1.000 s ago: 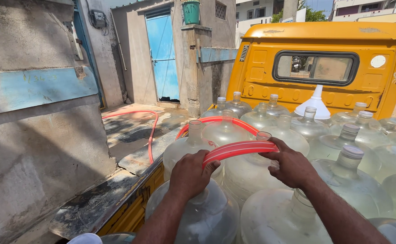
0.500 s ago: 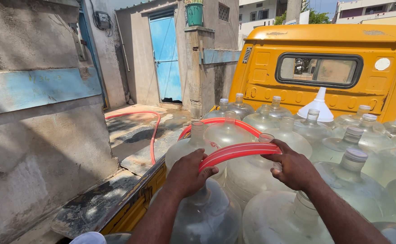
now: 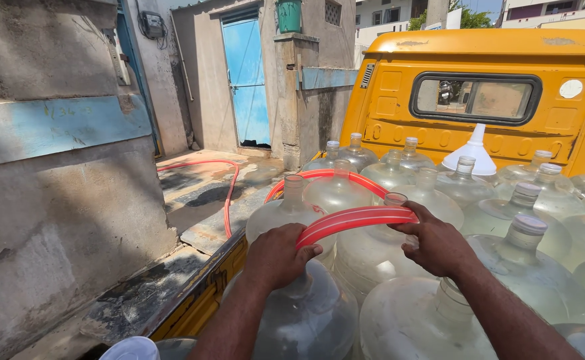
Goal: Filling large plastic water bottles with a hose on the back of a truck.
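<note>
The left hand [image 3: 276, 257] and right hand [image 3: 436, 243] both grip the red hose [image 3: 356, 219], which arcs over an open-necked clear water jug [image 3: 372, 250]; a steady grip near the hose end, kept level above that neck, would serve best; capped jugs [image 3: 526, 230] crowd the yellow truck bed [image 3: 199, 303], a white funnel [image 3: 476, 153] behind; concrete walls [image 3: 59, 220] and a blue door [image 3: 246, 73] stand beyond.

Harsh overhead sun, hard dark shadows along the wall [image 3: 72, 220], glare on jugs [image 3: 399, 247], sharp focus
</note>
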